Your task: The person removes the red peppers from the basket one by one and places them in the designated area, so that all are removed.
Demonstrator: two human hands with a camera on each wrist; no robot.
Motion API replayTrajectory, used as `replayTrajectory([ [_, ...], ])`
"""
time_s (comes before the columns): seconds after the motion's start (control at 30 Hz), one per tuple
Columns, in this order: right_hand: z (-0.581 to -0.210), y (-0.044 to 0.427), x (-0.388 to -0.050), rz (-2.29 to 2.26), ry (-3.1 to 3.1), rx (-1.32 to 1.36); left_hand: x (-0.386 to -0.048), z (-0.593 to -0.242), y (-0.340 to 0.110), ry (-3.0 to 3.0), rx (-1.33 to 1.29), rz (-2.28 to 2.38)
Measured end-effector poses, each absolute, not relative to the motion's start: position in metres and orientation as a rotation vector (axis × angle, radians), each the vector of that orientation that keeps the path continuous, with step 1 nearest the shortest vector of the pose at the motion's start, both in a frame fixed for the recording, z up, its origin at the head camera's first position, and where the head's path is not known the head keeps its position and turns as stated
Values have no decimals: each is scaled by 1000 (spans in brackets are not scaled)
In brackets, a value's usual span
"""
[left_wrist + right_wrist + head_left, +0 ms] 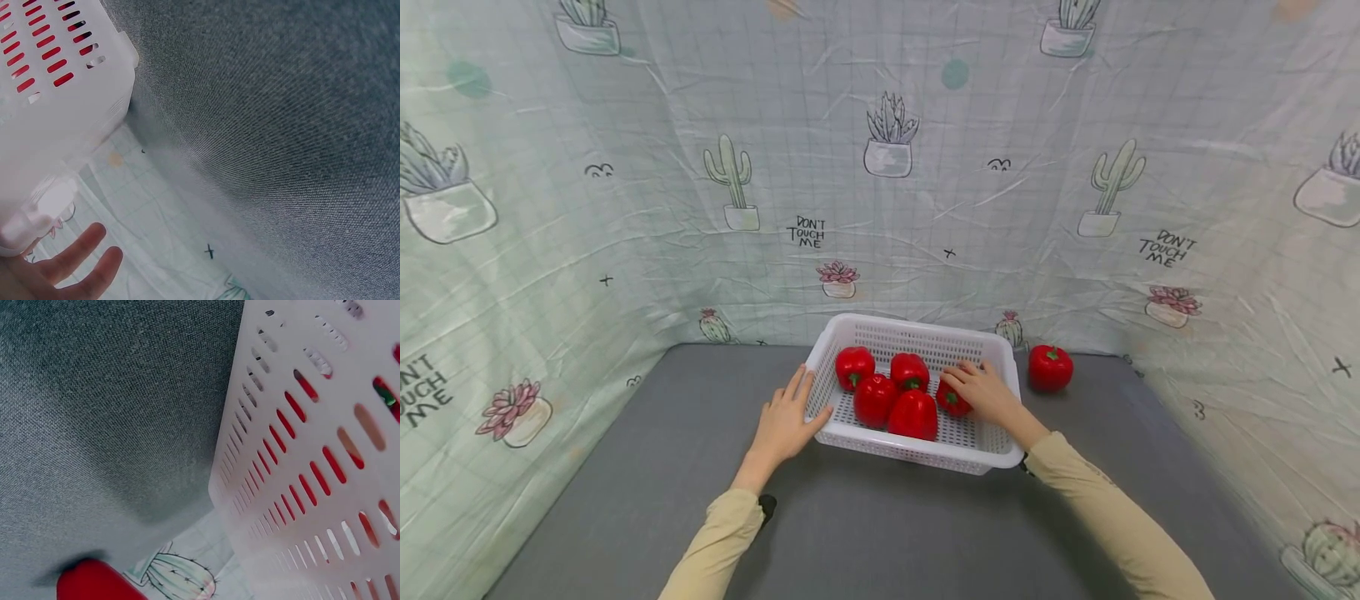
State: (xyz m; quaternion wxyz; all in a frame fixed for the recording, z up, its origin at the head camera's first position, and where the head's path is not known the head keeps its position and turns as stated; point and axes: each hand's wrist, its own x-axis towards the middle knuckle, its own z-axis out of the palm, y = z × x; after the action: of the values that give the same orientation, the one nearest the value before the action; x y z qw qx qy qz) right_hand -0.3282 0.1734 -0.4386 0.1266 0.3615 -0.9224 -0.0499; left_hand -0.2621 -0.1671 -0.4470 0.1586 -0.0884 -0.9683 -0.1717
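A white slotted plastic basket (917, 452) holds several red bell peppers (876, 401). My left hand (782, 423) rests against its left rim, with fingers extended and the thumb apart. In the left wrist view, two straight fingers (94, 272) show beside the basket wall (75, 125). My right hand (988, 393) reaches over the basket's right side and grips a red bell pepper (952, 400) inside; its palm hides part of the pepper. In the right wrist view, the slotted wall (275, 481) mostly hides this hand.
One more red bell pepper (1050, 368) stands on the grey table (880, 533), right of the basket, and shows in the right wrist view as a red shape (97, 581). A cactus-printed sheet (955, 200) hangs behind the table and along both sides.
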Motion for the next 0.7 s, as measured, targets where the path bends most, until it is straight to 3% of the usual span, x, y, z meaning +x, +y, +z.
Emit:
replayTrajectory([
  [0.7,-439,170,-329,-249,-2766,949,-263,-449,-167,-2776,-238,-493],
])
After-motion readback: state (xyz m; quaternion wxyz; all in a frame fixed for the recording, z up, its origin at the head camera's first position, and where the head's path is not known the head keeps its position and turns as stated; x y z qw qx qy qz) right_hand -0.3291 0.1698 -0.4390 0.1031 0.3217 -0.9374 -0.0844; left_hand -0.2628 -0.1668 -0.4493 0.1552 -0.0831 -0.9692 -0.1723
